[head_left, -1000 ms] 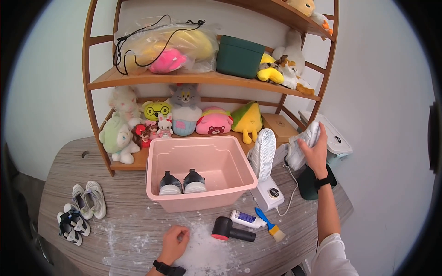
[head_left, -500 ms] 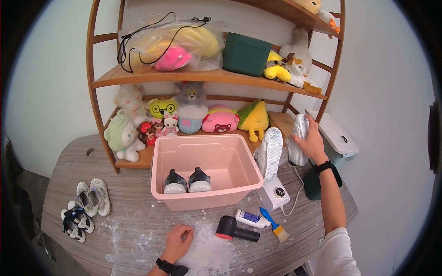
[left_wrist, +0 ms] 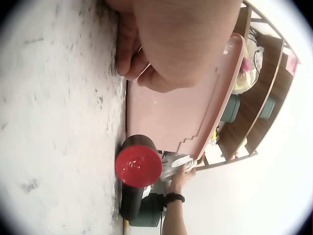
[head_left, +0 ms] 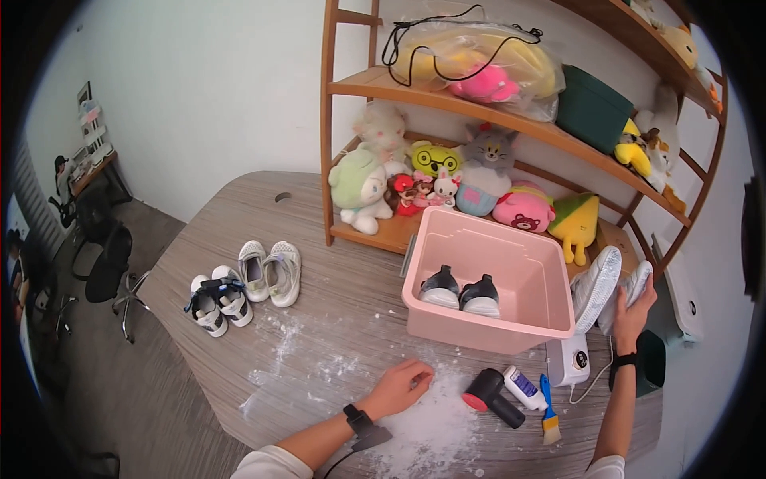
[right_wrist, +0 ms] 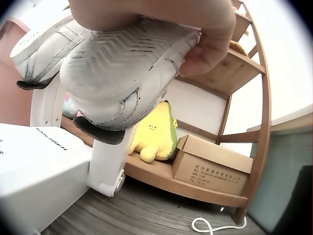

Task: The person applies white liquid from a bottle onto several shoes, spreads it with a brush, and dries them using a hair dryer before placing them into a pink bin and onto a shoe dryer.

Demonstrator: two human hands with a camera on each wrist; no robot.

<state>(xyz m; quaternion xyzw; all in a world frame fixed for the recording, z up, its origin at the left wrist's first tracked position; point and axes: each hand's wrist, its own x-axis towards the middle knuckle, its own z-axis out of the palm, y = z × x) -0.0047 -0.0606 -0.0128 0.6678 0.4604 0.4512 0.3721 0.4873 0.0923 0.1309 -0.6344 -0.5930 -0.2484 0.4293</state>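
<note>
My right hand [head_left: 634,315] grips a white sneaker [right_wrist: 122,73] by its sole edges, with fingers curled round it. That sneaker sits toe up on an arm of a white shoe dryer [head_left: 568,361]. Beside it, a second white sneaker [head_left: 597,289] stands on the dryer, sole outward. My left hand [head_left: 399,387] rests on the table, fingers loosely curled and holding nothing. Nearest to it are a black handheld device with a red round face [head_left: 485,389] and the pink bin [head_left: 479,331]. Two sneakers with dark heels [head_left: 481,297] lie inside the bin.
A white bottle [head_left: 524,387] and a blue-handled brush [head_left: 549,411] lie right of the device. White powder [head_left: 431,439] covers the table front. Two pairs of small shoes [head_left: 282,275] stand at left. Behind is a wooden shelf [head_left: 383,239] with plush toys; a dark green bin [head_left: 650,363] stands at right.
The head view has swung left, so everything sits further right in it. My right hand keeps its hold on the sneaker; my left hand stays on the table.
</note>
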